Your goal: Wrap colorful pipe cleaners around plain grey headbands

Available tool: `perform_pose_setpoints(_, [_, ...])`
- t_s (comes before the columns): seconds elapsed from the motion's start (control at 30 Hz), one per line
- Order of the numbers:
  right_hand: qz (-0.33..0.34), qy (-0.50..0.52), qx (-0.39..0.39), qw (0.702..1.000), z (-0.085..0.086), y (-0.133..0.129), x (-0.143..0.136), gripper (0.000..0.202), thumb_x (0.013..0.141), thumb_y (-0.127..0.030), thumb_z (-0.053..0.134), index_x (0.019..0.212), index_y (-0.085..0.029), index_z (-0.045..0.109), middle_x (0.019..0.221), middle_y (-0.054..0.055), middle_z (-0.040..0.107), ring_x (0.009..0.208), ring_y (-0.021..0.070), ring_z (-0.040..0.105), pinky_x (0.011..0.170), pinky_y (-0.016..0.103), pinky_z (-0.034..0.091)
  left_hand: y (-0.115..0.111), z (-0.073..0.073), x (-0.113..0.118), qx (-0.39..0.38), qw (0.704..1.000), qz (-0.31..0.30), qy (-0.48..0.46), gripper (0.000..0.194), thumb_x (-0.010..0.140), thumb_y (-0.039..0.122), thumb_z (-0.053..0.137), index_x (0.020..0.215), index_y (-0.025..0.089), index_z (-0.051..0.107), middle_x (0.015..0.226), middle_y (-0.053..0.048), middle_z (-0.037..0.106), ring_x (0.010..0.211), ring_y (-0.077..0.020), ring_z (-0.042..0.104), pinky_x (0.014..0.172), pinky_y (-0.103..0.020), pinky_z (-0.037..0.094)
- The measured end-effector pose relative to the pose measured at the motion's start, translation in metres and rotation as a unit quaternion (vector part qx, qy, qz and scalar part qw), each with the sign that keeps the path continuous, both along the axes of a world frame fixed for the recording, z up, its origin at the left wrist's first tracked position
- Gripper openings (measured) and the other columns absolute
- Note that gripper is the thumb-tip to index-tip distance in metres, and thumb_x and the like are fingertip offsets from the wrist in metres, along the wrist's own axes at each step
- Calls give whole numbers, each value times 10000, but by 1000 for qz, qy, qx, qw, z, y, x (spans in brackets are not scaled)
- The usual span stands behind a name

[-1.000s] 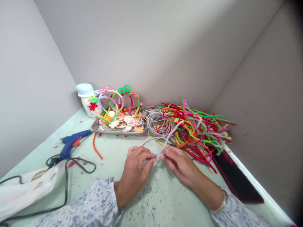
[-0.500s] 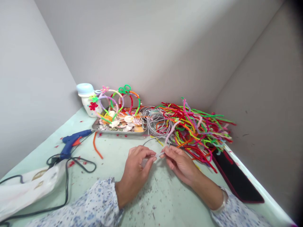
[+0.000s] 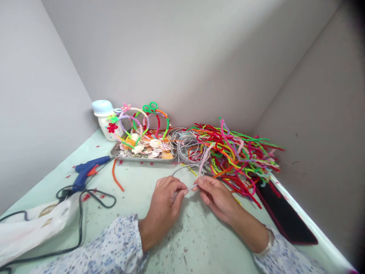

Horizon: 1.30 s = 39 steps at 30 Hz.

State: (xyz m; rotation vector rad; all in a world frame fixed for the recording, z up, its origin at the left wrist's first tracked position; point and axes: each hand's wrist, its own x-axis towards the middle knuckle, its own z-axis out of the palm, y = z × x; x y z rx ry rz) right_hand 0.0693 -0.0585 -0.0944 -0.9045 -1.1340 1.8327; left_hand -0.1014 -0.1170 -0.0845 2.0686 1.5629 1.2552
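Observation:
My left hand (image 3: 165,205) is closed, thumb and fingertips pinching a thin grey wire (image 3: 182,168) whose loop rises behind both hands. My right hand (image 3: 218,196) is closed too, its fingertips holding the wire close to the left fingertips. A pale pink fuzzy stem (image 3: 204,160) stands up from the right fingertips. Behind the hands lies a coil of grey wire (image 3: 189,146), touching a pile of coloured fuzzy stems (image 3: 242,152) on the right.
A metal tray (image 3: 148,160) holds shells and several fuzzy hoops. Beside it stands a white bottle (image 3: 107,123) with a blue lid. A blue glue gun (image 3: 84,173) with a dark cord and a white bag (image 3: 37,232) lie left. A black flat object (image 3: 285,213) lies right.
The pale pink stem by my right fingertips has tipped slightly to the left. Both hands have stayed almost in place.

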Motion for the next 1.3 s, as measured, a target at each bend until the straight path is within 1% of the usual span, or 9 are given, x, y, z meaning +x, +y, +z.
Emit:
perform_pose_setpoints(0.17, [2,-1,5,1000,0,-1,-1,295,741,-423,731,682,-157,619,541,-41,565,385,42,353,391,212,224,-1,2,1,-21,1000,-12,9,132,905,197,484,836,194,597,815,-34,598,826,-199,546,790,-356,405])
perform_pose_setpoints(0.4, [-3,-10,11,1000,-1,-1,0,305,729,-439,735,686,-158,625,532,-36,576,377,46,359,384,212,224,1,-1,0,-31,999,-13,10,131,906,210,479,835,202,589,819,-35,600,826,-203,550,789,-360,416])
perform_pose_setpoints(0.6, [-8,-4,3,1000,0,-1,0,316,708,-434,754,687,-152,613,629,-16,635,380,29,387,381,200,231,3,-4,-1,-20,1000,-15,7,115,904,209,509,862,203,615,828,-29,617,836,-192,558,804,-354,410])
perform_pose_setpoints(0.7, [-4,-6,6,1000,0,0,0,310,723,-429,746,678,-150,619,519,-44,568,372,33,373,381,195,224,3,-3,-1,-20,999,-21,17,137,909,205,491,845,196,611,814,-31,613,825,-194,556,802,-358,406])
perform_pose_setpoints(0.87, [-1,-17,17,1000,-2,-1,0,296,750,-416,727,684,-141,639,563,-23,609,374,26,389,388,192,235,1,1,1,-27,999,-26,25,160,909,183,463,818,188,594,794,-34,596,803,-196,545,787,-358,402])
perform_pose_setpoints(1.0, [-1,-21,34,999,-2,-3,-1,291,797,-426,681,717,-147,658,494,-30,567,380,47,417,393,190,265,2,3,1,-39,999,-23,9,165,908,177,456,795,188,576,796,-36,582,799,-196,535,772,-347,402])
perform_pose_setpoints(1.07, [-20,-19,50,998,-2,-3,-2,295,811,-436,662,746,-149,661,567,-9,610,401,54,442,399,191,295,3,3,0,-41,999,-14,-7,159,914,183,451,801,185,562,807,-36,569,804,-194,525,769,-341,397])
perform_pose_setpoints(1.17, [-84,-16,73,994,-2,-1,-2,298,815,-443,653,757,-151,647,698,15,653,430,56,467,408,192,326,3,4,-1,-37,999,-3,-38,145,924,197,446,815,182,539,818,-31,546,809,-186,511,762,-326,388])
perform_pose_setpoints(1.3, [-174,-25,94,980,-5,2,0,285,823,-451,646,791,-169,625,725,3,645,463,57,477,417,174,340,3,5,-3,-48,995,-5,-87,148,934,207,439,809,183,516,819,-19,526,804,-170,504,748,-295,384])
